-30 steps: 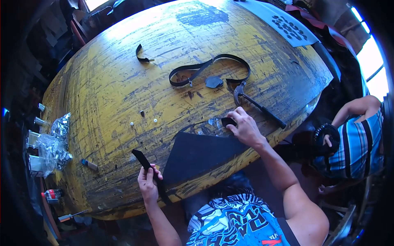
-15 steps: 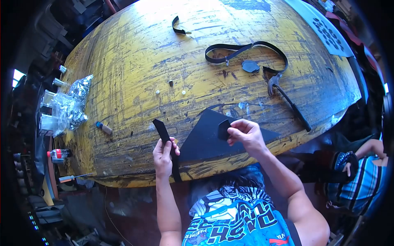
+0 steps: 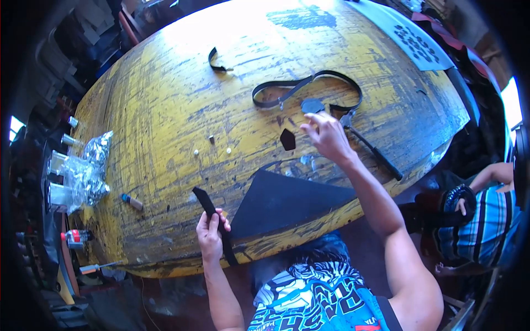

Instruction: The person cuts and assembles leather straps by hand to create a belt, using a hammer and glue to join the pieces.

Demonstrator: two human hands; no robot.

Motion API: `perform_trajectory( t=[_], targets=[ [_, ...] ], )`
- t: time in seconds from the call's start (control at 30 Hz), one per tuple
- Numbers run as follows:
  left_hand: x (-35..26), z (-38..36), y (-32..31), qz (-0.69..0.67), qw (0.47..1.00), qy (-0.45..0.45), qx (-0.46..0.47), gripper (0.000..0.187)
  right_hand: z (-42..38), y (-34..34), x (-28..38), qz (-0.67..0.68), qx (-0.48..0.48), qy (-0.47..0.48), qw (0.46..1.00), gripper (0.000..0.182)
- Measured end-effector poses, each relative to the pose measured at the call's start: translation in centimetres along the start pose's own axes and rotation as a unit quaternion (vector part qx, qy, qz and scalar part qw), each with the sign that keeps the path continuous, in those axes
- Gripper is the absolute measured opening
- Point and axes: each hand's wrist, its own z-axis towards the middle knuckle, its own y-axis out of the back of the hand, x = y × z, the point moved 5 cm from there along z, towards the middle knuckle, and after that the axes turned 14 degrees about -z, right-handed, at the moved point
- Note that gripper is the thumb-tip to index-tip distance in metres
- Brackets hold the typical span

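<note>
My left hand (image 3: 211, 234) is closed round a black strap (image 3: 204, 201) near the table's front edge; the strap's pointed end sticks up past the fingers. Over the table, my right hand (image 3: 327, 132) reaches out beside a dark round piece (image 3: 312, 106), its fingers partly bent; whether they touch that piece is unclear. A small dark pointed piece (image 3: 287, 139) lies just left of my right hand. Between my hands rests a large black triangular sheet (image 3: 287, 204). Behind, a looped black belt (image 3: 281, 92) curves round toward a hammer (image 3: 375, 151).
The worn yellow table (image 3: 160, 127) bears a short black strap (image 3: 214, 60), a small bottle (image 3: 132, 202) and silvery material in plastic bags (image 3: 91, 171). A screwdriver (image 3: 96, 267) and a red-capped bottle (image 3: 76, 238) are at the left edge. Another person (image 3: 480, 220) is at the right.
My right hand has moved away from the triangular sheet toward the round piece. The small pointed piece it held now lies on the table. The whole view has shifted somewhat.
</note>
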Motion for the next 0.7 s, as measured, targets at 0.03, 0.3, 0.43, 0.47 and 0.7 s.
perform_trajectory(
  t=[0.03, 0.3, 0.43, 0.47, 0.7],
  targets=[
    [0.0, 0.1, -0.1, 0.001, 1.0, 0.0, 0.002, 0.016, 1.7, 0.4, -1.3, -0.024, 0.011, -0.005, 1.0, 0.037],
    [-0.2, 0.0, -0.4, -0.016, 1.0, 0.008, 0.001, 0.015, 6.8, -0.9, -4.3, -0.12, 0.122, 0.041, 0.984, 0.038],
    [-0.3, 0.0, -0.4, -0.025, 1.0, 0.009, 0.006, 0.015, 7.4, -0.8, -4.4, -0.129, 0.16, 0.042, 0.978, 0.039],
    [-0.3, 0.0, -0.3, -0.024, 1.0, 0.01, 0.006, 0.015, 7.6, -0.8, -4.4, -0.13, 0.168, 0.044, 0.976, 0.039],
    [-0.5, -0.3, -0.5, -0.019, 1.0, 0.011, 0.003, 0.016, 8.5, -0.1, -3.3, -0.187, 0.207, 0.1, 0.955, 0.032]
  ],
)
